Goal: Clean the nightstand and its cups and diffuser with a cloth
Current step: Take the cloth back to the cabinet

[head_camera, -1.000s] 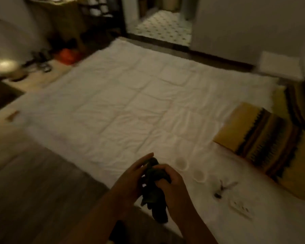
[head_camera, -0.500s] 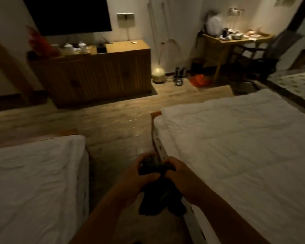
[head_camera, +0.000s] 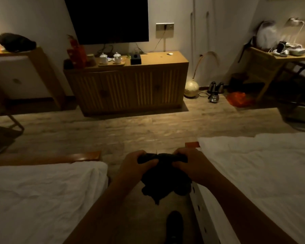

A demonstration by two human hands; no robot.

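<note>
Both hands had drawn apart, left hand [head_camera: 135, 165] and right hand [head_camera: 191, 163] gripping the ends of the cloth [head_camera: 163, 176], stretched crosswise between them. The nightstand was out of view.

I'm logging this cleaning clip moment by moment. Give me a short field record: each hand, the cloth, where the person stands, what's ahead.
left hand: grips the left end of the dark cloth
right hand: grips its right end
cloth state: bunched, hanging down between the hands
standing: aisle between left bed and right bed
ahead: wooden cabinet under wall TV, two lidded cups on a tray
</note>
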